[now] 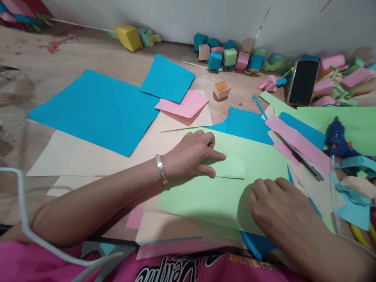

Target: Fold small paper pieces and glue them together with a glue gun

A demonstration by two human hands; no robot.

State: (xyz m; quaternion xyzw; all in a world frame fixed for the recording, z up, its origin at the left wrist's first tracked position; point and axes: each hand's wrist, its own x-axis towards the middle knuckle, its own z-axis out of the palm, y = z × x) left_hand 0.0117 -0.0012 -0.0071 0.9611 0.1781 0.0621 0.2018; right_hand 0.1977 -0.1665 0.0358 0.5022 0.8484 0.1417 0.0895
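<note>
A light green paper sheet (pixel 211 196) lies in front of me on a layer of other coloured sheets. My left hand (pixel 194 154), with a silver bracelet at the wrist, rests on it and pinches a small folded green flap (pixel 230 166) between thumb and forefinger. My right hand (pixel 279 213) lies on the sheet's lower right part with its fingers curled under and pressing down; I cannot see anything inside them.
Large blue (pixel 96 109), pink (pixel 183 103) and peach (pixel 88 156) sheets lie to the left. Folded paper cubes (pixel 223 56) line the back wall. A phone (pixel 303 81), a blue glue gun (pixel 337 137), a dark cutter (pixel 302 160) and paper scraps crowd the right side.
</note>
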